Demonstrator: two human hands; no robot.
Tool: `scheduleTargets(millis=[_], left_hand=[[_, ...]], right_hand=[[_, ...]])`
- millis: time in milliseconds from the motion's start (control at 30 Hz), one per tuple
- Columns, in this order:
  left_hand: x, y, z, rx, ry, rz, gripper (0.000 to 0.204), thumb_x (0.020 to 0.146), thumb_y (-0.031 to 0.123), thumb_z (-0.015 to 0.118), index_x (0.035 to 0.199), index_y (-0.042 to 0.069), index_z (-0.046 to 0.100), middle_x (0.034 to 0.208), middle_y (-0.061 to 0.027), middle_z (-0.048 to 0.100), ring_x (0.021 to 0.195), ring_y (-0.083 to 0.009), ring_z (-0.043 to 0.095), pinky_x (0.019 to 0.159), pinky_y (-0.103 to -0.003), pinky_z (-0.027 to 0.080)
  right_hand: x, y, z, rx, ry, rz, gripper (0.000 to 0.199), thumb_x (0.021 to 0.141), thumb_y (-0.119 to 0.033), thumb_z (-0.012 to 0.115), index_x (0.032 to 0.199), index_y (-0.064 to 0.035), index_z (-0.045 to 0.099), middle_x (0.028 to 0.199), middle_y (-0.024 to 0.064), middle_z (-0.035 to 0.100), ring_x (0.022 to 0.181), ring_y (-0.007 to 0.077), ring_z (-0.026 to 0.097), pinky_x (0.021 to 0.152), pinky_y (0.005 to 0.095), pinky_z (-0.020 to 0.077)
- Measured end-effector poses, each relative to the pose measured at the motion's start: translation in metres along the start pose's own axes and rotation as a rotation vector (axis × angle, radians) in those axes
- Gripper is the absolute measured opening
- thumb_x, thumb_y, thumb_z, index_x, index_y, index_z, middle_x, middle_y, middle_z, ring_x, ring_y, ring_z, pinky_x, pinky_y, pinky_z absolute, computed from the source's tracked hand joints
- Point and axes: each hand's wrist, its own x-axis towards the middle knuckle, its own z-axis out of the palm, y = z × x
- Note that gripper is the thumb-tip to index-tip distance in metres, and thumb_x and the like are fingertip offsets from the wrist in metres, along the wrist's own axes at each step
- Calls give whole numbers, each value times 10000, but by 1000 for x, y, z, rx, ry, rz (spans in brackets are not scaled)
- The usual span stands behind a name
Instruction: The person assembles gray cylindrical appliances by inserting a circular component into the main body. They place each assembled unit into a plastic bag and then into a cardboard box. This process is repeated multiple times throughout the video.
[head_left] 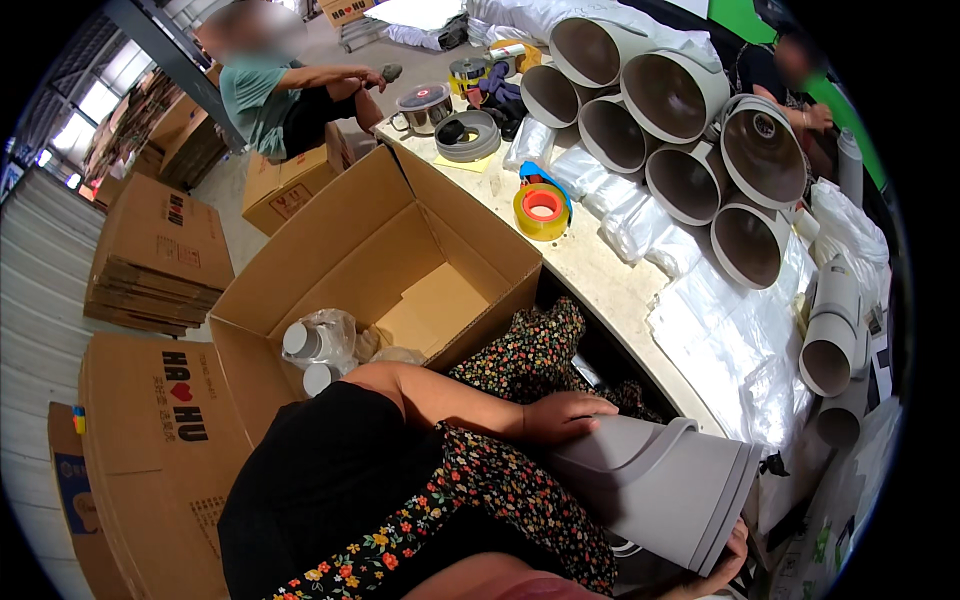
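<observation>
A grey tapered plastic container (660, 480) with a raised rounded band lies tilted across my lap, its wide rim to the right. My left hand (570, 414) lies over its narrower end, fingers together and pressed on the side. Under the wide rim, my right hand (735, 560) grips the edge; part of that hand is hidden behind the container. To my left stands an open cardboard box (370, 240). Grey round-ended pieces (302, 341) in clear plastic bags sit inside it.
Several similar grey containers (675, 95) are stacked on the table (600, 262), above clear plastic bags (725, 320). Yellow tape (541, 211) and a lidded metal cup (424, 106) stand near its edge. Flattened cartons (160, 250) lean at left. One person (262, 100) sits beyond; another (765, 75) is far right.
</observation>
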Motion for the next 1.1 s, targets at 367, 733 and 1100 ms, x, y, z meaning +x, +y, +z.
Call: scheduleTargets(millis=[367, 733, 1100], left_hand=[[-1, -3, 1, -10, -24, -22, 567, 941, 452, 342, 1245, -13, 453, 1272, -183, 478, 1213, -319, 423, 1025, -399, 315], [-3, 5, -5, 29, -28, -104, 534, 930, 416, 363, 1264, 9, 449, 1273, -177, 479, 1212, -313, 422, 1041, -389, 292], [7, 21, -11, -186, -62, -363, 383, 906, 193, 485, 1235, -2, 472, 1213, -153, 526, 1121, -250, 500, 963, -333, 379]], right_hand=[[1, 0, 7, -11, 67, 13, 382, 927, -344, 343, 869, -4, 507, 866, 142, 545, 946, 267, 488, 987, 473, 294], [-5, 21, -10, -6, 15, 17, 393, 926, -351, 360, 832, 2, 506, 859, 160, 551, 936, 284, 488, 967, 489, 305], [12, -12, 9, -61, 10, -31, 436, 896, -395, 432, 762, -10, 586, 730, 155, 617, 765, 296, 567, 881, 473, 363]])
